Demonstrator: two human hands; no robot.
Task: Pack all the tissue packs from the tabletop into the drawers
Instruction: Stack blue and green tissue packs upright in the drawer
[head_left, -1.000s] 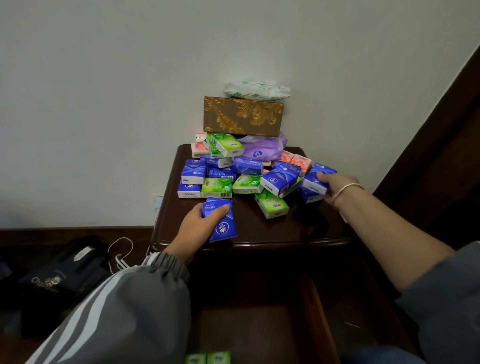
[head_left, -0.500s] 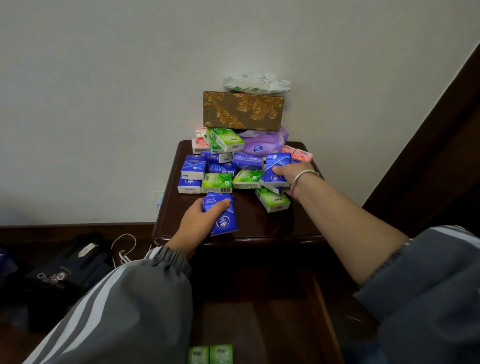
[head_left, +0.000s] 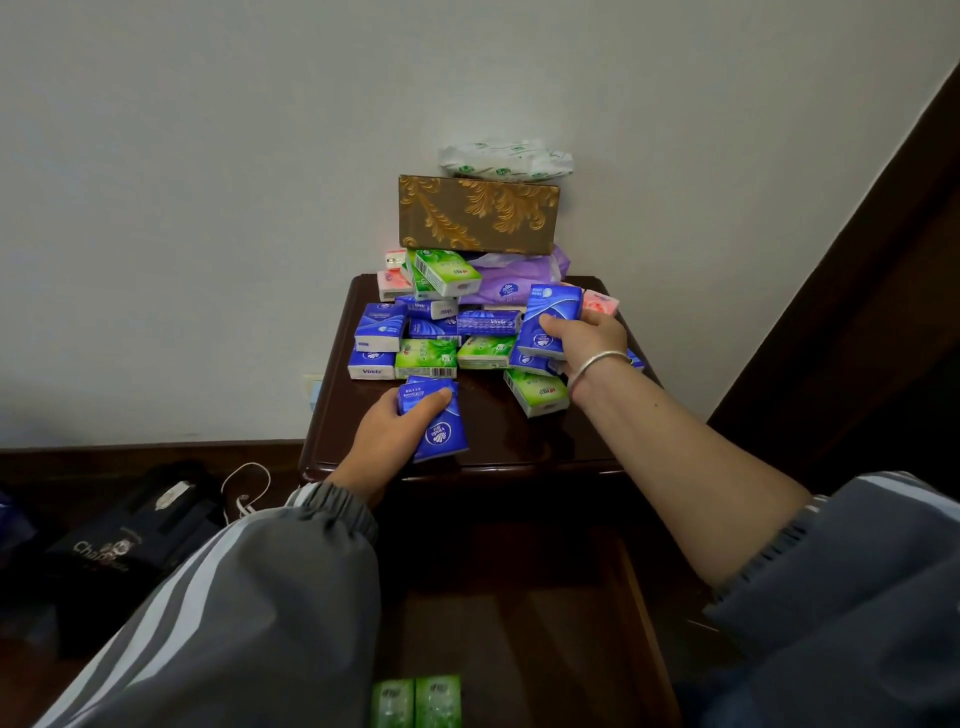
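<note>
Drawer (head_left: 519, 623) open at the bottom, two green packs (head_left: 416, 702) lying in it. Above, the left hand (head_left: 387, 434) grips a blue pack (head_left: 434, 420) at the counter's (head_left: 519, 452) front edge. Further back, the right hand (head_left: 584, 340) clasps another blue pack (head_left: 548, 319) tilted over the heap of tissue packs (head_left: 431, 332). Behind, a gold box (head_left: 478, 214) against the wall.

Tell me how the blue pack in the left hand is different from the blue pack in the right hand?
The left hand's blue pack lies low near the table's front edge; the right hand's blue pack is lifted, tilted above the pile. The left one shows its logo; fingers cover much of the right one. Both are blue tissue packs.
</note>
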